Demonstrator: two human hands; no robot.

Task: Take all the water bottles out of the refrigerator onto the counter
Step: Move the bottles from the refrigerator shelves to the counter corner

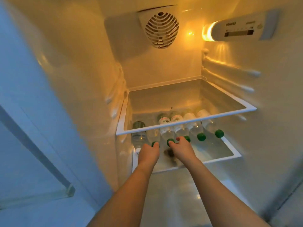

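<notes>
Head view: we reach both hands to the capped ends of the bottles.

The water bottles (180, 126) lie on their sides on the lower shelf (236, 155), caps outward for easy grabbing. Our left hand (148, 153) curls on one green cap (154, 143); our right hand (180, 147) closes around the neighbouring necks.

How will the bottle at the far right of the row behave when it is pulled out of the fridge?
The bottle lies on its side on the glass shelf, so it may roll sideways once nudged. It looks full of water, so probably heavy for its size. The clear plastic may be slick if cold and damp; the green cap gives a firmer hold.
</notes>
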